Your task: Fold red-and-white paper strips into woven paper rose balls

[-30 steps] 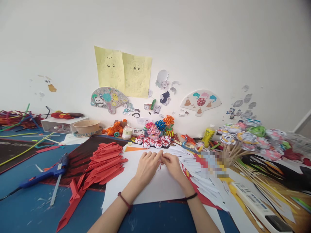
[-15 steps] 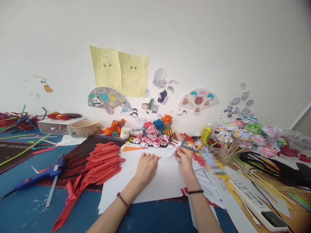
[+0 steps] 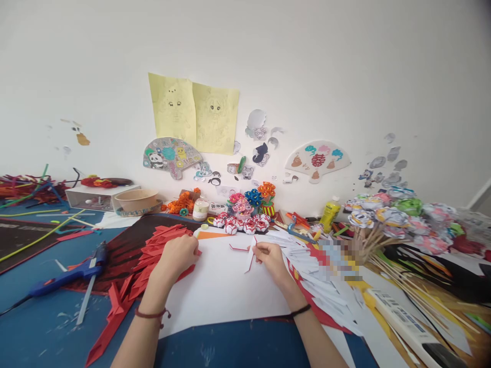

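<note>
My right hand [image 3: 269, 255] pinches a few folded paper pieces [image 3: 251, 255], white with red edges, above the white paper sheet [image 3: 226, 291]. One thin red-edged strip sticks out to the left from them. My left hand [image 3: 180, 255], fingers curled, is at the right side of the pile of red folded paper strips [image 3: 153, 255]. Its fingertips are turned away, so what they hold, if anything, is hidden. White folded paper strips [image 3: 318, 286] lie spread just right of my right hand.
A blue glue gun [image 3: 72, 278] lies at the left. Red-and-white paper flowers [image 3: 241, 224] line the back of the sheet. A yellow bottle [image 3: 329, 214] stands behind, with paper flowers on sticks [image 3: 383, 217] at the right. A white device [image 3: 414, 327] lies front right.
My left hand has moved left from over the sheet to the red pile. My right hand has come down and left, with the folded paper now above the middle of the sheet.
</note>
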`<move>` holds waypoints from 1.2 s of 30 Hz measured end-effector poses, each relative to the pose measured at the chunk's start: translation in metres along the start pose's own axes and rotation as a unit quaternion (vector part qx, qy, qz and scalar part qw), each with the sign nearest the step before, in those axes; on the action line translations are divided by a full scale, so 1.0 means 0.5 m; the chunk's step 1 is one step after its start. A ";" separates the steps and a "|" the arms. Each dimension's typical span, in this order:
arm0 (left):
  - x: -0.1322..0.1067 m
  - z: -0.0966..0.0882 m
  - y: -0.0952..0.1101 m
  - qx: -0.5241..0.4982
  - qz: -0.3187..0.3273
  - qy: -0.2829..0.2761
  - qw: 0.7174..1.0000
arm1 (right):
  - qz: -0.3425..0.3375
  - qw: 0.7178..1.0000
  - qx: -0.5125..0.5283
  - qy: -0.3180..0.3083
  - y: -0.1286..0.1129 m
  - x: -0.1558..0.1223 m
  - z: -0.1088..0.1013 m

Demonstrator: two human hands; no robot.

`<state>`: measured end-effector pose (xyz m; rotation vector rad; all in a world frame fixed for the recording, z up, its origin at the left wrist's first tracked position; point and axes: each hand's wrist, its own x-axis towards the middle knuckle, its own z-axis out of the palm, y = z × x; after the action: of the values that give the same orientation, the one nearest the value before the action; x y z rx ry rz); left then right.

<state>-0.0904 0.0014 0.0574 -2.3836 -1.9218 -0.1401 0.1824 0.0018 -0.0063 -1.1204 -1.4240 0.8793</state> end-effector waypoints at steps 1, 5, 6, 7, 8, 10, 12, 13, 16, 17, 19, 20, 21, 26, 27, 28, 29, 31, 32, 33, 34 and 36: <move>-0.003 -0.001 0.003 0.008 -0.002 -0.010 1.000 | 0.004 1.000 -0.004 -0.007 0.002 0.000 0.004; -0.007 0.002 0.021 0.035 0.011 -0.029 0.999 | 0.010 1.000 -0.015 -0.024 0.008 -0.002 0.014; -0.007 0.004 0.024 0.039 0.017 -0.028 0.999 | 0.010 0.999 -0.019 -0.026 0.009 -0.003 0.015; -0.006 0.007 0.026 0.042 0.021 -0.025 0.999 | 0.011 0.999 -0.023 -0.028 0.009 -0.003 0.016; -0.005 0.010 0.027 0.044 0.024 -0.023 0.998 | 0.012 0.999 -0.027 -0.029 0.010 -0.004 0.017; -0.001 0.015 0.028 0.050 0.030 -0.023 0.998 | 0.013 0.999 -0.035 -0.031 0.011 -0.004 0.018; 0.001 0.019 0.030 0.055 0.038 -0.025 0.997 | 0.011 0.999 -0.037 -0.032 0.013 -0.004 0.018; 0.002 0.020 0.032 0.058 0.043 -0.025 0.997 | 0.011 0.999 -0.035 -0.033 0.014 -0.004 0.018; 0.004 0.023 0.039 0.067 0.054 -0.021 0.996 | 0.011 0.999 -0.029 -0.037 0.017 -0.004 0.018; 0.004 0.023 0.041 0.070 0.055 -0.019 0.996 | 0.012 0.999 -0.029 -0.038 0.018 -0.004 0.018; 0.004 0.024 0.043 0.075 0.054 -0.016 0.996 | 0.013 0.999 -0.032 -0.040 0.017 -0.005 0.019; 0.003 0.024 0.044 0.077 0.054 -0.014 0.995 | 0.013 0.998 -0.034 -0.042 0.016 -0.006 0.019; 0.003 0.025 0.045 0.078 0.053 -0.012 0.995 | 0.012 0.998 -0.035 -0.044 0.015 -0.007 0.020; 0.006 0.028 0.045 0.088 0.056 0.004 0.995 | 0.007 0.998 -0.040 -0.038 0.007 -0.009 0.023; 0.007 0.028 0.045 0.091 0.057 0.005 0.994 | 0.007 0.998 -0.043 -0.034 0.006 -0.009 0.023; 0.008 0.029 0.044 0.094 0.058 0.006 0.994 | 0.007 0.998 -0.046 -0.031 0.005 -0.010 0.024; 0.009 0.029 0.043 0.097 0.058 0.007 0.994 | 0.007 0.998 -0.049 -0.027 0.005 -0.010 0.024; 0.009 0.030 0.041 0.100 0.056 0.012 0.993 | 0.007 0.998 -0.052 -0.025 0.005 -0.010 0.024; 0.009 0.031 0.040 0.100 0.055 0.015 0.993 | 0.006 0.998 -0.053 -0.025 0.005 -0.010 0.024; 0.009 0.031 0.039 0.100 0.053 0.018 0.993 | 0.004 0.998 -0.054 -0.024 0.005 -0.010 0.024; 0.009 0.031 0.039 0.099 0.052 0.020 0.994 | 0.003 0.998 -0.054 -0.024 0.005 -0.010 0.024; 0.007 0.031 0.038 0.096 0.050 0.023 0.994 | 0.003 0.998 -0.056 -0.024 0.006 -0.011 0.024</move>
<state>-0.0707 0.0027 0.0424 -2.3220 -1.7070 -0.0031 0.1708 -0.0017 -0.0123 -1.1950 -1.5259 0.8451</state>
